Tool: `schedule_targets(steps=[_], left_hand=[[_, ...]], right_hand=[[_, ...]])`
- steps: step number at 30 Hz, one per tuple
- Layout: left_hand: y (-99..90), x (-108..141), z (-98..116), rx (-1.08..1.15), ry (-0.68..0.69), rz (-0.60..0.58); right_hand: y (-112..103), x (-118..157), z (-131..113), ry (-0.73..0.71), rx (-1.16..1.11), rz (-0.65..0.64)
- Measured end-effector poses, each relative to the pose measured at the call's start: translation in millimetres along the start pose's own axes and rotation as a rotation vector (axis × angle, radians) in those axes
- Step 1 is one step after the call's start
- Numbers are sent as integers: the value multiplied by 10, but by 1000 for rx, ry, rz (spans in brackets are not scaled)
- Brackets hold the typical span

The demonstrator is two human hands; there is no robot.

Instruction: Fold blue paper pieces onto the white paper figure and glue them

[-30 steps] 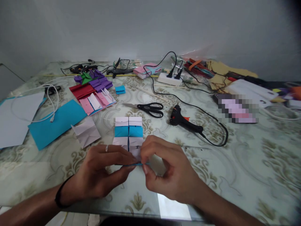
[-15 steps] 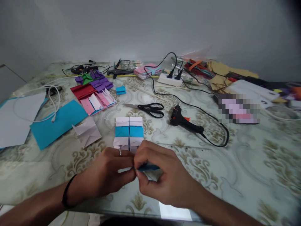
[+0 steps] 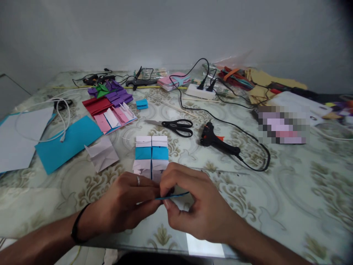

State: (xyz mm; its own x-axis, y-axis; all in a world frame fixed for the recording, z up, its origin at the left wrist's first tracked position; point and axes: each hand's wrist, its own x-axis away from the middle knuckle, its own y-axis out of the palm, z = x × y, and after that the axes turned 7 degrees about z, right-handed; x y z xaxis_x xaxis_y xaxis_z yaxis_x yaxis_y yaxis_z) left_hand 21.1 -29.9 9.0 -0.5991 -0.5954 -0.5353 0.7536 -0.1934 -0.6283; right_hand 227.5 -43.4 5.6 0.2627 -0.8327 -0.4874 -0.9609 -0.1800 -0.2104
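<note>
Between my two hands is a folded piece of blue paper [image 3: 179, 194], seen nearly edge-on. My left hand [image 3: 127, 202], with a ring and a dark wristband, pinches its left end. My right hand [image 3: 195, 204] grips it between thumb and fingertips, and most of the paper is hidden by the fingers. Just beyond my hands lies a block of folded white and blue paper pieces [image 3: 151, 152] set in two columns; its near end is covered by my hands. A creased white paper square [image 3: 102, 155] rests to the left of it.
Scissors [image 3: 176, 127] and a black glue gun [image 3: 219, 141] with its cord lie beyond my hands. A white power strip [image 3: 200, 92] stands farther back. Blue sheet [image 3: 68, 143], white sheets [image 3: 23, 140] and a white cable [image 3: 66, 125] are at left. Coloured folded papers [image 3: 114, 117] lie behind.
The blue paper has tilted to a thinner, edge-on view. My right hand has shifted slightly right, its fingers still pinching the paper. My left hand has barely moved.
</note>
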Motion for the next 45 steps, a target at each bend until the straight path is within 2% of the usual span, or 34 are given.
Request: schedule_targets(steps=[7, 13, 19, 26, 36, 43, 45], left_hand=[[-61, -15, -3, 104, -6, 30], [-13, -1, -27, 106, -92, 51], [7, 43, -46, 77, -94, 49], [-36, 19, -23, 68, -45, 44], [-133, 7, 12, 97, -117, 62], [-63, 16, -5, 73, -199, 57], [-25, 24, -15, 59, -194, 23]], right_hand=[[-94, -39, 25, 10, 73, -7], [-72, -27, 52, 4, 85, -1], [-46, -15, 60, 8, 98, -30], [-48, -8, 51, -23, 109, -13], [-128, -42, 23, -40, 90, 61], [-108, -49, 46, -57, 149, 59], [-71, -38, 52, -70, 174, 38]])
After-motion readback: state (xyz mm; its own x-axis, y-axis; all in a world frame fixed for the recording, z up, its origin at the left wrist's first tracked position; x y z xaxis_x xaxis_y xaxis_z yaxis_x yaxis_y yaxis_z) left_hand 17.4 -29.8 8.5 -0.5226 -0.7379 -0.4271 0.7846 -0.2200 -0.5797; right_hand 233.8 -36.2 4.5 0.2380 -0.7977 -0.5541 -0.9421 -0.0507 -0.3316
